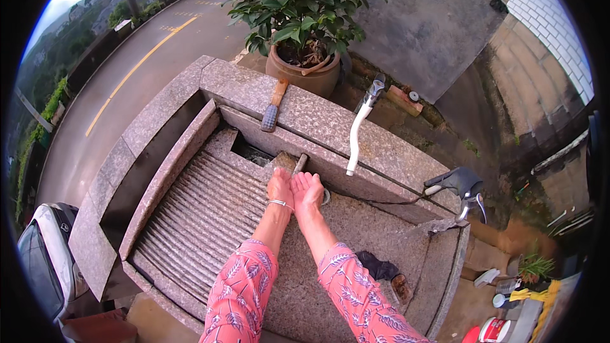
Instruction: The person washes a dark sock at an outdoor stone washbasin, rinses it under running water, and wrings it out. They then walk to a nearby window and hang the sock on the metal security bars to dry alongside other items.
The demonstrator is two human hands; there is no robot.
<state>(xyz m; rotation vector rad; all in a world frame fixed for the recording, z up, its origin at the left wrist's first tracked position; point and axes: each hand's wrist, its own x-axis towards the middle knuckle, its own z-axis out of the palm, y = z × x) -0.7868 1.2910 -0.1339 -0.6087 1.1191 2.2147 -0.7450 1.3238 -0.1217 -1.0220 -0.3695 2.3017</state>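
Observation:
My left hand [280,186] and my right hand [307,190] are held side by side, touching, palms up and fingers spread, over the inner end of a granite wash basin [356,216]. Neither hand holds anything. A thin bracelet circles my left wrist. Both sleeves are pink with a white leaf print. A white hose [354,140] hangs from a metal tap [375,91] just to the right of and above my hands, its open end close to my right fingertips. No water is visible coming from it.
A ribbed stone washboard [197,216] slopes down on the left. A scrub brush [273,107] lies on the ledge. Behind stands a potted shrub [304,63]. A dark cloth [376,267] lies in the basin. A second tap [467,194] sits on the right rim.

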